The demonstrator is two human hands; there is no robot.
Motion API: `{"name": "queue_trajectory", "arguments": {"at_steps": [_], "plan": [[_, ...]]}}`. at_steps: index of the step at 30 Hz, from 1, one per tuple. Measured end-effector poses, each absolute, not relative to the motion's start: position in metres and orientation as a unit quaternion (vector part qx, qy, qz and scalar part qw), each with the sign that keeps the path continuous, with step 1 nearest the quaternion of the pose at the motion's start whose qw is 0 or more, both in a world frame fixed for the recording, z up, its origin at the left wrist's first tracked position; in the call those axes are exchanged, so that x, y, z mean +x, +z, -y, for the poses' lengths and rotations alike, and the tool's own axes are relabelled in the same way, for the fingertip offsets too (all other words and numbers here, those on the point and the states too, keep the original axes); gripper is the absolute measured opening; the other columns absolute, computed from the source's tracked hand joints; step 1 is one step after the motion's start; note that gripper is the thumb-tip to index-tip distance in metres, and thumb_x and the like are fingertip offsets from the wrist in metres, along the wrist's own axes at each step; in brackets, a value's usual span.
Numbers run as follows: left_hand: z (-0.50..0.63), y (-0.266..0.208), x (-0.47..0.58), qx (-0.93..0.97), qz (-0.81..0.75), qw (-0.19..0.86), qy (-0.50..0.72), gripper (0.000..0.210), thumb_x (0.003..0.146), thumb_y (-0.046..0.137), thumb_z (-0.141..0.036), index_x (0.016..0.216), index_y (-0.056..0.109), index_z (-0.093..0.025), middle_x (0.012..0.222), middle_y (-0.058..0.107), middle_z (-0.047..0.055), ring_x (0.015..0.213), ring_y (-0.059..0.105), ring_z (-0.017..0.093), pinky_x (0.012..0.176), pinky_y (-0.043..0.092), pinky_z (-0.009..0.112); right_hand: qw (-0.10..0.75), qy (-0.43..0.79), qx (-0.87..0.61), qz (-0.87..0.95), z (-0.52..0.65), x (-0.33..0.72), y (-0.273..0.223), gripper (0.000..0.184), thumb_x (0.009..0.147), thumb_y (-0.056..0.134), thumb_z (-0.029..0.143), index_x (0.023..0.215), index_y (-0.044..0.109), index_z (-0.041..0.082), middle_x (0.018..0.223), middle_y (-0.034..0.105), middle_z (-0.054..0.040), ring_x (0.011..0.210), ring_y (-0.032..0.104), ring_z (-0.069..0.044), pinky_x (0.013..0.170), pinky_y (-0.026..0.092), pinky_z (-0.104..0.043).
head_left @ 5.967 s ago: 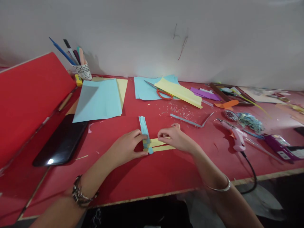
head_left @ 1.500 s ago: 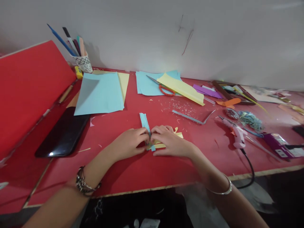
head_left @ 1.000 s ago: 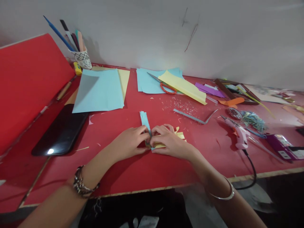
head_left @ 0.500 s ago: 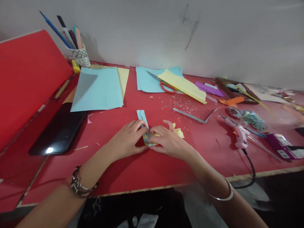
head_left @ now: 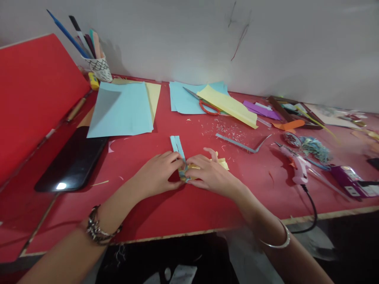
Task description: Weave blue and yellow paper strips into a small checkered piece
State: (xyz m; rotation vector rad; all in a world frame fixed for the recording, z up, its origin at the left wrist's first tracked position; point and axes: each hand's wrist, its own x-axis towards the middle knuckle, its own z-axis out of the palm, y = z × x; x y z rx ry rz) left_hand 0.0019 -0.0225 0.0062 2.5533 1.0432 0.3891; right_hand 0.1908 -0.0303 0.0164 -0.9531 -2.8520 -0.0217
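Observation:
Between my hands lie blue paper strips [head_left: 177, 146] joined with yellow paper strips [head_left: 223, 163], low on the red tabletop. The blue ends point away from me and the yellow ends stick out past my right hand. My left hand [head_left: 161, 173] curls in from the left, its thumb and fingertips pinching the spot where the strips meet. From the other side my right hand [head_left: 207, 173] presses and grips the yellow strips close to that spot, little finger raised. The fingers cover most of the joint, so its folds are partly hidden.
Blue sheets [head_left: 121, 110] and a black phone [head_left: 74, 161] lie to the left, below a pen cup [head_left: 100, 69]. Behind are red-handled scissors [head_left: 209, 108] and a folded yellow sheet [head_left: 227, 105]. At right sit a glue gun [head_left: 296, 165], yarn [head_left: 315, 150] and a purple box [head_left: 349, 179].
Both hands stay at the joint of the strips, with only slight finger movement on the left. The whole view has shifted very slightly.

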Motion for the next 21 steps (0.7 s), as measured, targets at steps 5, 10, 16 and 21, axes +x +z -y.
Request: {"name": "queue_trajectory", "arguments": {"at_steps": [5, 10, 16, 21], "plan": [[0.0222, 0.0070, 0.0029, 0.904, -0.366, 0.178, 0.129, 0.017, 0.073, 0.055, -0.029, 0.085, 0.055, -0.016, 0.090, 0.056, 0.006, 0.083, 0.053, 0.020, 0.070, 0.044, 0.032, 0.091, -0.055, -0.291, 0.951, 0.0309, 0.1896, 0.0173, 0.016, 0.085, 0.045, 0.020, 0.077, 0.059, 0.022, 0.084, 0.061, 0.0020, 0.077, 0.053, -0.011, 0.098, 0.017, -0.040], [0.0207, 0.0070, 0.0013, 0.904, -0.360, 0.185, 0.136, 0.016, 0.073, 0.055, -0.028, 0.086, 0.055, -0.017, 0.090, 0.057, 0.005, 0.084, 0.053, 0.020, 0.071, 0.044, 0.032, 0.088, -0.045, -0.299, 0.949, 0.0309, 0.1893, 0.0172, 0.016, 0.083, 0.046, 0.017, 0.074, 0.059, 0.021, 0.084, 0.062, 0.0018, 0.077, 0.053, -0.012, 0.097, 0.019, -0.040], [0.0202, 0.0094, 0.0000, 0.900, -0.359, 0.215, 0.118, 0.017, 0.072, 0.056, -0.023, 0.088, 0.056, -0.018, 0.094, 0.056, 0.005, 0.087, 0.053, 0.020, 0.073, 0.044, 0.031, 0.103, 0.087, -0.347, 0.928, 0.0320, 0.1924, 0.0180, 0.008, 0.078, 0.053, 0.025, 0.082, 0.059, 0.022, 0.096, 0.058, -0.0014, 0.091, 0.053, -0.014, 0.097, 0.017, -0.043], [0.0227, 0.0095, -0.0017, 0.894, -0.385, 0.191, 0.129, 0.026, 0.070, 0.054, -0.022, 0.095, 0.052, -0.016, 0.097, 0.053, 0.007, 0.090, 0.051, 0.021, 0.073, 0.045, 0.032, 0.092, 0.112, -0.357, 0.923, 0.0310, 0.1904, 0.0174, 0.020, 0.077, 0.057, 0.035, 0.092, 0.057, 0.022, 0.103, 0.057, -0.0042, 0.097, 0.051, -0.016, 0.097, 0.017, -0.043]]}}
